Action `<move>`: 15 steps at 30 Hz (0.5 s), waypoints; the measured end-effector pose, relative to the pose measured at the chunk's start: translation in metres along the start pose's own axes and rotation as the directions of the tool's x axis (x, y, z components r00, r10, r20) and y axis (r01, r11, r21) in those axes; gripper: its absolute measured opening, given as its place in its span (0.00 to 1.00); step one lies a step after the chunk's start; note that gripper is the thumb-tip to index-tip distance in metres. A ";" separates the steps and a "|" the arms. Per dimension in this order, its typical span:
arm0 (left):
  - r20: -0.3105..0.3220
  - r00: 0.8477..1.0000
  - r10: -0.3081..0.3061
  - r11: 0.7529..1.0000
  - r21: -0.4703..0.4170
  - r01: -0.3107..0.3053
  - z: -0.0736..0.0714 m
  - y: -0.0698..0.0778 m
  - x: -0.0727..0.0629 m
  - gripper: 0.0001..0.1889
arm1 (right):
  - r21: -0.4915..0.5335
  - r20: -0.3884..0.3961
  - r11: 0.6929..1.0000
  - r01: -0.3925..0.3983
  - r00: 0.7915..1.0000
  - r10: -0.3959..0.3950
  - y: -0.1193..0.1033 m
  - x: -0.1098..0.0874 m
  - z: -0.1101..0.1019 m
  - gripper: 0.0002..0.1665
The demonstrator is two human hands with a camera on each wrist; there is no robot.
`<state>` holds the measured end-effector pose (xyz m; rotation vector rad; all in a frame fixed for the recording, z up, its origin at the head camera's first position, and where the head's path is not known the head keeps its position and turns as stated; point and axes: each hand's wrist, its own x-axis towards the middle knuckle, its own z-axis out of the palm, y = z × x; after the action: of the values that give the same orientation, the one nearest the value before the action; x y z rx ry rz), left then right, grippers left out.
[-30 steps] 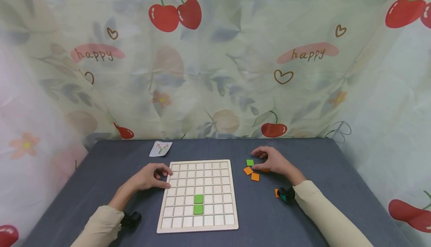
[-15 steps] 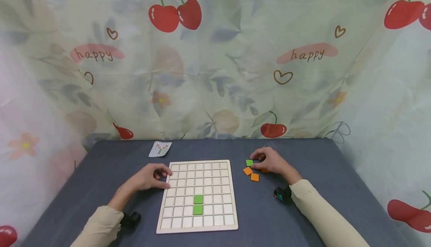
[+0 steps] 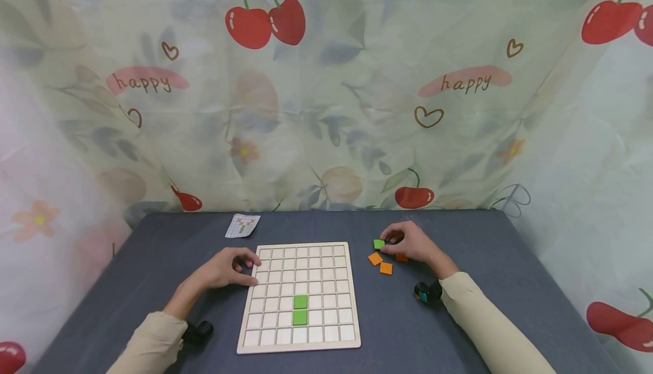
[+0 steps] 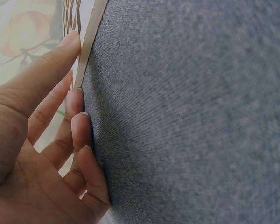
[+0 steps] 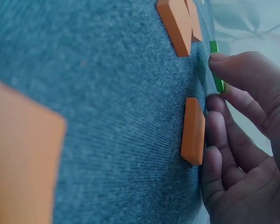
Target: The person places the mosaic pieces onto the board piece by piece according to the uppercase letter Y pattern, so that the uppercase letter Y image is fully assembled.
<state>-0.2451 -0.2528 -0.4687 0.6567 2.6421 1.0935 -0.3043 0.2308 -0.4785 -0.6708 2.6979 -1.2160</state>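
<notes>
My right hand (image 3: pixel 413 242) pinches a small green tile (image 3: pixel 378 244) between thumb and fingertip, and in the right wrist view the tile (image 5: pixel 218 77) stands on edge to the camera. Close by lie orange tiles (image 3: pixel 374 259), one of them (image 5: pixel 193 133) just beside my curled lower fingers. My left hand (image 3: pixel 224 267) rests at the left edge of a pale grid board (image 3: pixel 296 348). Its thumb (image 4: pixel 46 70) touches the board's rim, and the other fingers are relaxed. Two green tiles (image 3: pixel 300 309) sit one above the other in the board's lower middle cells.
Behind the board lies a small printed pattern card (image 3: pixel 242 225) on the dark table cloth (image 3: pixel 204 317). One more orange tile (image 5: pixel 23 158) lies near the right wrist, mostly hidden by the wrist camera (image 3: pixel 427 293) in the head view. A patterned curtain (image 3: pixel 326 107) closes the back.
The right hand has closed its fingers on the green tile, which has shifted slightly up and tilted. The right wrist moved a little left. The left hand and board have hardly moved.
</notes>
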 end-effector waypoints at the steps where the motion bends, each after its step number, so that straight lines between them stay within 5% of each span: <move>1: 0.000 1.000 0.002 1.000 -0.001 -0.002 0.000 0.000 0.000 0.18 | 0.008 -0.003 1.000 0.005 1.000 -0.005 0.000 0.000 0.000 0.12; 15: 0.001 1.000 0.014 1.000 0.000 -0.014 0.000 -0.001 0.000 0.19 | 0.112 -0.025 0.990 0.082 0.997 -0.080 -0.003 -0.001 -0.001 0.12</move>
<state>-0.2453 -0.2536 -0.4700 0.6765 2.6406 1.0960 -0.3027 0.2298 -0.4759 -0.7626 2.6172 -1.3906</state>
